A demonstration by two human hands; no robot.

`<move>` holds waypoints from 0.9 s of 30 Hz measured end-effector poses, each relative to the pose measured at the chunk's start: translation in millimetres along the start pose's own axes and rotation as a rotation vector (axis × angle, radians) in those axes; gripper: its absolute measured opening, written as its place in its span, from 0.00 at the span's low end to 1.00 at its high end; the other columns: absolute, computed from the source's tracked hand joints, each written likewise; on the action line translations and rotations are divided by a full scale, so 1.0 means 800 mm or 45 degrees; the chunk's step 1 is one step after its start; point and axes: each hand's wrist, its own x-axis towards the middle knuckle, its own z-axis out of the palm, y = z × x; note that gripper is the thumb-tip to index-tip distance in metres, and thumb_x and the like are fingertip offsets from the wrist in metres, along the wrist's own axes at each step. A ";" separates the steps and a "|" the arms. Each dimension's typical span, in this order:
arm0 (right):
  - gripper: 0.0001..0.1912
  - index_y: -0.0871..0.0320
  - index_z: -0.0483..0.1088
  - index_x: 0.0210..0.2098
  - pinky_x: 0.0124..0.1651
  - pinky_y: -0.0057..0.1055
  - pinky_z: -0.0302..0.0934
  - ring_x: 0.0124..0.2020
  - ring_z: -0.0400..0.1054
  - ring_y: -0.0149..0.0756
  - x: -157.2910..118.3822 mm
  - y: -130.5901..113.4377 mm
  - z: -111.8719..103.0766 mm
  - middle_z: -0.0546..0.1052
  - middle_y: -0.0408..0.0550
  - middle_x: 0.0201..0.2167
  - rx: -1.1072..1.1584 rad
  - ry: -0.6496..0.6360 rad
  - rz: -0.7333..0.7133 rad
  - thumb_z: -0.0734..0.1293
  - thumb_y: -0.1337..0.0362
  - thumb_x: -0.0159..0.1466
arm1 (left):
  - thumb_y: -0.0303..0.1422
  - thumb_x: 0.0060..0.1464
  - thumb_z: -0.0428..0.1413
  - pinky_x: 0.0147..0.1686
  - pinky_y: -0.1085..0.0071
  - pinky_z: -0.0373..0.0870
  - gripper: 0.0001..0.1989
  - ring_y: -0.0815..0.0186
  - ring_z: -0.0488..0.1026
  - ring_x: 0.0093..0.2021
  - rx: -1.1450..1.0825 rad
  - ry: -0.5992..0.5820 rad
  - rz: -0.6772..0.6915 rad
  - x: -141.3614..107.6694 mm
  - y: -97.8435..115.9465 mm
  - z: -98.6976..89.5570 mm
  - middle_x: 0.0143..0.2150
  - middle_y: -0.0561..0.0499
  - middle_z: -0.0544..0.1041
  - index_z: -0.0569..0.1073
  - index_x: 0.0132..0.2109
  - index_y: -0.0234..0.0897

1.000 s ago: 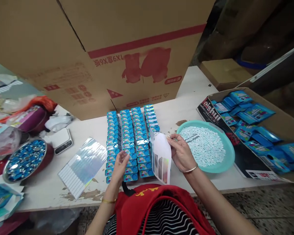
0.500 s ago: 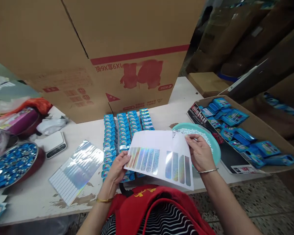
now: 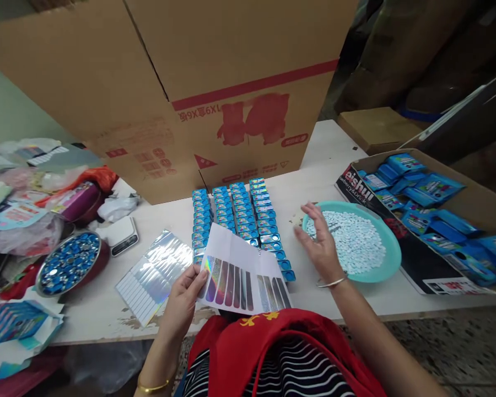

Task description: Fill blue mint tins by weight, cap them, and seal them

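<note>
Between thumb and fingers, my left hand [image 3: 187, 291] grips the left edge of a white sticker sheet [image 3: 235, 248] with rows of shiny holographic strips. The sheet hangs tilted over the front part of several columns of small blue tins [image 3: 242, 212]. My right hand [image 3: 320, 242] is off the sheet, raised with fingers apart at the left rim of a turquoise plate [image 3: 391, 259]. White tablets [image 3: 357, 242] fill the plate. Whether the fingers touch its rim I cannot tell.
A second silvery sticker sheet [image 3: 157, 270] lies left of the tins. Behind it are a white scale [image 3: 124, 234] and a bowl of blue pieces [image 3: 72, 262]. An open carton [image 3: 372, 201] of blue packets stands right. A big cardboard box [image 3: 231, 55] backs the table.
My right hand has let go of the sheet's right side and opened beside the plate. The sheet, still in my left hand, now tilts down to the right. The view has shifted left.
</note>
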 end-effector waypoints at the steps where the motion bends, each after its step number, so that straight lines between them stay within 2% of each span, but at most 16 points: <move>1: 0.31 0.48 0.57 0.63 0.68 0.52 0.36 0.69 0.38 0.44 0.002 -0.015 0.011 0.54 0.48 0.67 -0.004 -0.098 -0.113 0.61 0.45 0.63 | 0.44 0.49 0.61 0.22 0.79 0.59 0.17 0.75 0.62 0.21 -0.002 -0.019 0.005 -0.002 0.001 0.001 0.23 0.56 0.69 0.67 0.31 0.35; 3: 0.40 0.48 0.54 0.65 0.68 0.54 0.30 0.70 0.35 0.48 -0.002 -0.041 0.040 0.51 0.48 0.68 -0.039 -0.463 -0.355 0.65 0.41 0.58 | 0.44 0.49 0.61 0.20 0.80 0.56 0.17 0.76 0.58 0.20 -0.005 -0.062 0.003 -0.007 0.003 0.002 0.21 0.58 0.65 0.66 0.30 0.35; 5: 0.53 0.51 0.49 0.67 0.67 0.56 0.25 0.69 0.36 0.53 -0.013 -0.055 0.073 0.50 0.52 0.68 -0.088 -0.812 -0.481 0.69 0.37 0.50 | 0.45 0.48 0.61 0.21 0.79 0.55 0.18 0.76 0.57 0.20 -0.008 -0.092 -0.007 -0.012 0.002 -0.001 0.22 0.58 0.64 0.66 0.30 0.35; 7: 0.58 0.53 0.45 0.68 0.67 0.55 0.27 0.69 0.40 0.53 -0.027 -0.060 0.102 0.51 0.54 0.68 -0.071 -1.063 -0.472 0.70 0.37 0.47 | 0.45 0.49 0.60 0.22 0.79 0.56 0.17 0.75 0.57 0.21 0.015 -0.106 -0.007 -0.019 -0.001 -0.009 0.23 0.57 0.63 0.66 0.31 0.36; 9: 0.60 0.54 0.41 0.69 0.68 0.53 0.33 0.68 0.45 0.52 -0.040 -0.060 0.123 0.52 0.55 0.68 0.006 -1.222 -0.419 0.71 0.38 0.48 | 0.44 0.51 0.59 0.25 0.78 0.58 0.16 0.74 0.59 0.24 0.075 -0.110 0.027 -0.027 -0.004 -0.019 0.25 0.56 0.64 0.66 0.31 0.36; 11: 0.60 0.54 0.41 0.69 0.66 0.50 0.42 0.65 0.51 0.51 -0.049 -0.062 0.135 0.55 0.56 0.66 0.085 -1.293 -0.380 0.71 0.39 0.47 | 0.43 0.53 0.58 0.31 0.76 0.62 0.15 0.71 0.63 0.30 0.163 -0.094 0.099 -0.036 -0.004 -0.029 0.31 0.53 0.68 0.68 0.31 0.36; 13: 0.58 0.54 0.45 0.68 0.62 0.44 0.52 0.61 0.58 0.49 -0.052 -0.066 0.140 0.59 0.56 0.64 0.150 -1.295 -0.340 0.72 0.40 0.47 | 0.43 0.54 0.57 0.37 0.74 0.64 0.14 0.68 0.65 0.35 0.254 -0.054 0.180 -0.044 -0.001 -0.037 0.37 0.50 0.70 0.69 0.31 0.35; 15: 0.52 0.55 0.52 0.66 0.55 0.37 0.59 0.56 0.64 0.47 -0.050 -0.072 0.141 0.64 0.56 0.61 0.202 -1.282 -0.302 0.72 0.42 0.49 | 0.43 0.55 0.55 0.37 0.73 0.64 0.15 0.67 0.65 0.35 0.381 -0.011 0.240 -0.049 0.006 -0.042 0.36 0.50 0.70 0.69 0.29 0.36; 17: 0.40 0.55 0.62 0.60 0.47 0.32 0.62 0.49 0.69 0.43 -0.044 -0.078 0.141 0.72 0.53 0.53 0.208 -1.293 -0.290 0.71 0.45 0.54 | 0.43 0.55 0.55 0.35 0.73 0.63 0.15 0.67 0.64 0.32 0.587 0.105 0.340 -0.050 0.013 -0.045 0.32 0.51 0.69 0.69 0.29 0.37; 19: 0.27 0.56 0.70 0.50 0.38 0.28 0.60 0.38 0.71 0.38 -0.036 -0.084 0.142 0.77 0.49 0.40 0.154 -1.335 -0.294 0.69 0.47 0.58 | 0.42 0.51 0.59 0.37 0.71 0.63 0.12 0.65 0.65 0.35 0.809 0.338 0.522 -0.048 0.021 -0.046 0.35 0.50 0.70 0.72 0.36 0.38; 21: 0.21 0.58 0.73 0.40 0.31 0.25 0.54 0.31 0.69 0.35 -0.030 -0.090 0.145 0.77 0.46 0.30 0.060 -1.387 -0.322 0.68 0.47 0.59 | 0.40 0.43 0.65 0.44 0.69 0.63 0.26 0.61 0.67 0.43 0.909 0.510 0.682 -0.043 0.028 -0.045 0.44 0.48 0.71 0.70 0.50 0.40; 22: 0.20 0.59 0.73 0.37 0.29 0.25 0.52 0.29 0.68 0.34 -0.028 -0.092 0.146 0.76 0.46 0.28 0.014 -1.414 -0.349 0.69 0.47 0.58 | 0.40 0.39 0.67 0.47 0.68 0.62 0.34 0.60 0.67 0.47 0.909 0.514 0.707 -0.041 0.030 -0.044 0.48 0.47 0.70 0.66 0.55 0.41; 23: 0.20 0.59 0.73 0.36 0.28 0.25 0.50 0.29 0.67 0.34 -0.027 -0.095 0.147 0.76 0.46 0.28 -0.025 -1.438 -0.383 0.69 0.47 0.58 | 0.39 0.38 0.67 0.48 0.68 0.63 0.37 0.59 0.67 0.48 0.896 0.452 0.679 -0.038 0.032 -0.042 0.50 0.47 0.71 0.65 0.57 0.42; 24: 0.20 0.59 0.73 0.37 0.29 0.26 0.50 0.30 0.68 0.35 -0.026 -0.098 0.148 0.76 0.47 0.29 -0.058 -1.461 -0.415 0.68 0.47 0.59 | 0.39 0.39 0.67 0.47 0.68 0.63 0.34 0.59 0.69 0.46 0.888 0.347 0.608 -0.036 0.033 -0.040 0.47 0.48 0.73 0.67 0.55 0.41; 27: 0.20 0.58 0.73 0.41 0.32 0.28 0.54 0.34 0.70 0.38 -0.025 -0.102 0.145 0.77 0.49 0.32 -0.124 -1.504 -0.462 0.66 0.47 0.62 | 0.41 0.47 0.62 0.35 0.72 0.65 0.14 0.65 0.69 0.32 0.901 0.092 0.370 -0.031 0.034 -0.037 0.30 0.52 0.74 0.75 0.38 0.38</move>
